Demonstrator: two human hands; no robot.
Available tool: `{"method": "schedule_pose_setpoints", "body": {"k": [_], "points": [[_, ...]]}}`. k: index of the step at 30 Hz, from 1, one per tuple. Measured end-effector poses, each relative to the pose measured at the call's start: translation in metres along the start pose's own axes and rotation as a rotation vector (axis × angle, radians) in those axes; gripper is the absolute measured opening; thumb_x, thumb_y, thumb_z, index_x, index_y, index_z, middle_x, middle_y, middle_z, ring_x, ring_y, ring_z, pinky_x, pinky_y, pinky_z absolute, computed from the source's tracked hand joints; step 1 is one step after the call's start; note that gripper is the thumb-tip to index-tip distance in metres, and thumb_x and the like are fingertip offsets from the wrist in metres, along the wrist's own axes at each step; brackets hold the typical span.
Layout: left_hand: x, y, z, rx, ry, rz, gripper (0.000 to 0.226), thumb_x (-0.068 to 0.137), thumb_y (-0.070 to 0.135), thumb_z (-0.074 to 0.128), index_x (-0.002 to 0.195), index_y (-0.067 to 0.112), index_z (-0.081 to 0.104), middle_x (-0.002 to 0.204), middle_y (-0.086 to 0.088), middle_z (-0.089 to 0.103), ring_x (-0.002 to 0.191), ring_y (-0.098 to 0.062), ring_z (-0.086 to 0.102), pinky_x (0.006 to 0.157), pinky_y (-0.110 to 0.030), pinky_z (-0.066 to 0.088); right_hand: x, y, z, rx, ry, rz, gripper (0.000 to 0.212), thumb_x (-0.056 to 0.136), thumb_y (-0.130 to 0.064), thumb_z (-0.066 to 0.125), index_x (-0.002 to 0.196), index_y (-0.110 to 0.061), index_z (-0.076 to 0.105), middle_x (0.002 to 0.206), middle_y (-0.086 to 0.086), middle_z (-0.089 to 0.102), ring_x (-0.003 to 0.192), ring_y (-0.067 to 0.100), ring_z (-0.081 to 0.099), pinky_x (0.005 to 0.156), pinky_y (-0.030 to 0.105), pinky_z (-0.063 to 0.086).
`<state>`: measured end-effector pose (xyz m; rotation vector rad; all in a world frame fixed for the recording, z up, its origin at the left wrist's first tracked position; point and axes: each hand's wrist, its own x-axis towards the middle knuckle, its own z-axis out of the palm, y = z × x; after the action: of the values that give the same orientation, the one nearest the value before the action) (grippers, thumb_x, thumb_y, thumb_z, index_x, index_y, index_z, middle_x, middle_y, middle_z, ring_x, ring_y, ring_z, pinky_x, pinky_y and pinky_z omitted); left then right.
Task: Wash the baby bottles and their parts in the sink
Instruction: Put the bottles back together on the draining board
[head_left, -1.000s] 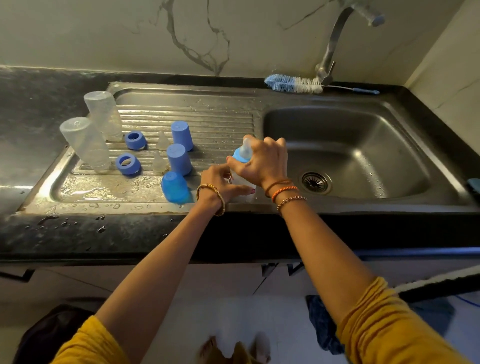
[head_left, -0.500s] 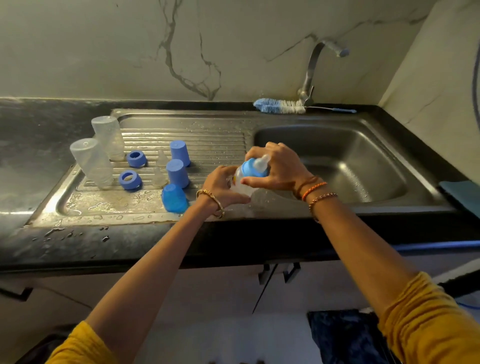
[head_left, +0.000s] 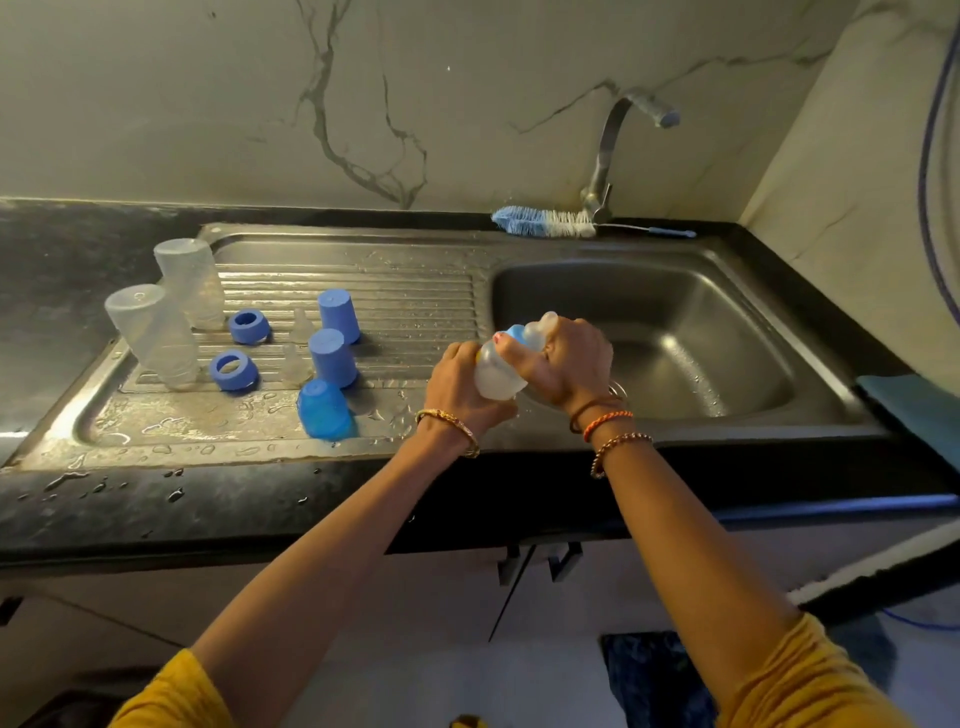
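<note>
Nearest, both hands hold one clear baby bottle (head_left: 500, 375) above the front edge of the steel sink (head_left: 810, 332), where the draining board meets the basin. The left hand (head_left: 462, 387) wraps its fingers around the bottle's body; the right hand (head_left: 563, 361) curls over the top, gripping at the blue collar (head_left: 515, 332) with the clear teat (head_left: 543, 325) poking out past the fingers — the bottle is tilted, teat toward the basin.

Just left of the hands on the wet draining board stands an upside-down translucent blue cap (head_left: 323, 410). Behind it two opaque blue caps (head_left: 332, 357) stand upside down, with two clear teats (head_left: 302, 325) beside them, and further left two blue screw rings (head_left: 234, 370) lie flat. At the board's left edge two clear bottles (head_left: 156, 335) stand inverted, one behind the other.

Farthest back, a blue-and-white bottle brush (head_left: 543, 222) lies along the sink's rear rim — its bristle end against the base of the tap (head_left: 605, 156)
</note>
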<state>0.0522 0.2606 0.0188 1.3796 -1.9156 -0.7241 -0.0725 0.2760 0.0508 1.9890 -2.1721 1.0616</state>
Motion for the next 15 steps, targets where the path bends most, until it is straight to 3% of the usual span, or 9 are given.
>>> {"method": "schedule_pose_setpoints", "body": {"k": [5,11,13,15], "points": [[0.009,-0.005,0.014,0.17,0.083,0.072,0.056,0.065,0.017,0.078,0.111,-0.001,0.053,0.113,-0.016,0.052,0.098,-0.034,0.053,0.075,-0.028,0.034,-0.003,0.009,0.021,0.107,0.04,0.269,0.066,0.067,-0.066,0.036,0.081,-0.009,0.066,0.085,0.013,0.068,0.081,0.031,0.061,0.063,0.026,0.032],[0.022,-0.004,0.016,0.332,0.097,0.228,0.057,0.062,0.008,0.076,0.112,-0.006,0.054,0.112,-0.021,0.053,0.098,-0.036,0.053,0.083,-0.04,0.039,0.008,0.011,0.019,0.262,-0.15,0.52,0.06,0.071,-0.066,0.035,0.074,-0.013,0.062,0.078,0.006,0.061,0.075,0.023,0.054,0.057,0.028,0.029],[0.024,-0.002,0.013,0.289,0.061,0.2,0.06,0.062,0.011,0.078,0.115,-0.003,0.053,0.115,-0.017,0.052,0.099,-0.034,0.053,0.081,-0.034,0.04,0.011,0.012,0.011,0.282,-0.231,0.516,0.06,0.076,-0.069,0.042,0.079,-0.012,0.064,0.086,0.007,0.065,0.078,0.022,0.058,0.06,0.028,0.037],[0.027,-0.001,0.008,0.172,0.015,0.125,0.063,0.06,0.014,0.082,0.115,0.0,0.054,0.116,-0.014,0.052,0.098,-0.03,0.054,0.073,-0.026,0.036,0.017,0.012,0.001,0.302,-0.319,0.471,0.064,0.076,-0.071,0.048,0.086,-0.011,0.067,0.088,0.006,0.068,0.082,0.021,0.063,0.075,0.033,0.048]]}}
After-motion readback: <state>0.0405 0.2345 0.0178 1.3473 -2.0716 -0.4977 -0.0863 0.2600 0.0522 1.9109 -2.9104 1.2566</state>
